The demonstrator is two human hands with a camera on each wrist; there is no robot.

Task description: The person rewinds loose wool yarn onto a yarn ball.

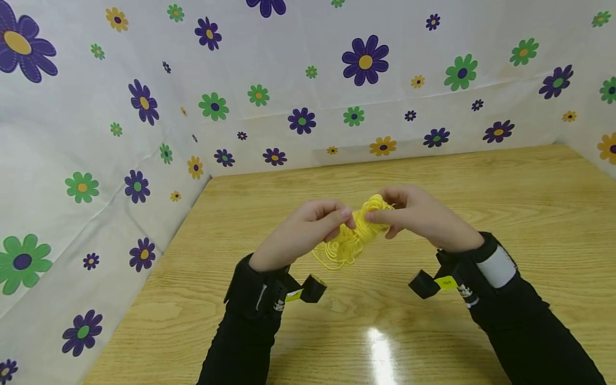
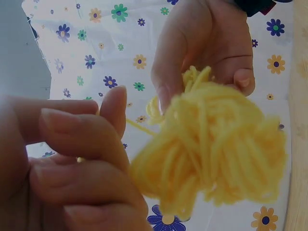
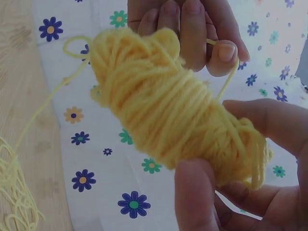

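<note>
A bundle of yellow yarn (image 1: 368, 227), wound tightly round its middle, is held above the table. My right hand (image 1: 418, 216) grips one end of it between thumb and fingers. To its left, my left hand (image 1: 313, 227) pinches a single strand between thumb and index finger, and that strand runs to the bundle (image 3: 159, 101) in the right wrist view. The left wrist view shows the left hand's curled fingers (image 2: 86, 163) beside the yarn bundle (image 2: 211, 139). Loose yarn (image 3: 14, 192) lies in a heap on the table below, with a strand rising to the bundle.
A wooden table (image 1: 216, 299) spreads under both hands. White cloth with printed flowers (image 1: 298, 69) hangs at the back and the sides. Each wrist wears a black band with a small camera block (image 1: 314, 289) attached.
</note>
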